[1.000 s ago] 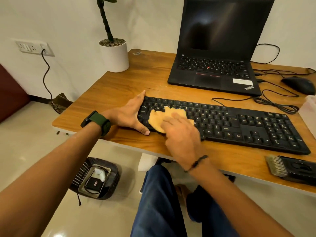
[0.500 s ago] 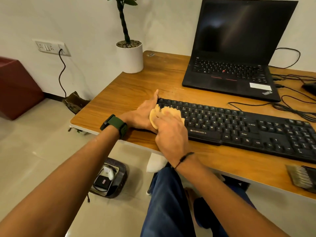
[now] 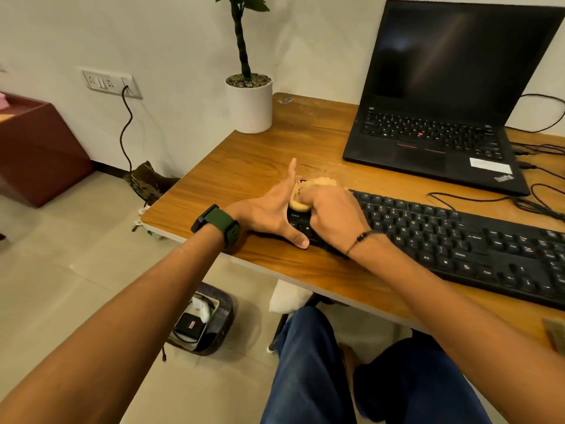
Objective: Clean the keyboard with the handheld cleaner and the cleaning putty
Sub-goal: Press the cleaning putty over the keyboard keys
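A black keyboard (image 3: 458, 240) lies across the wooden desk (image 3: 244, 166). The yellow cleaning putty (image 3: 319, 182) is bunched up at the keyboard's far left corner. My right hand (image 3: 333, 215) covers most of it, fingers curled round the lump. My left hand (image 3: 269, 212), with a green watch at the wrist, stands flat and open against the keyboard's left end, thumb on the front corner, touching the putty's side. Only the bristle tip of the handheld cleaner (image 3: 555, 332) shows at the right frame edge.
An open black laptop (image 3: 443, 87) stands behind the keyboard, with cables (image 3: 538, 203) trailing to the right. A white plant pot (image 3: 249, 105) sits at the desk's back left corner. Below the desk are a dark basket (image 3: 201, 322) and my legs.
My right hand has dragged the putty left along the keys and gathered it from a flat sheet into a lump at the keyboard's left end. My left hand stayed at that end.
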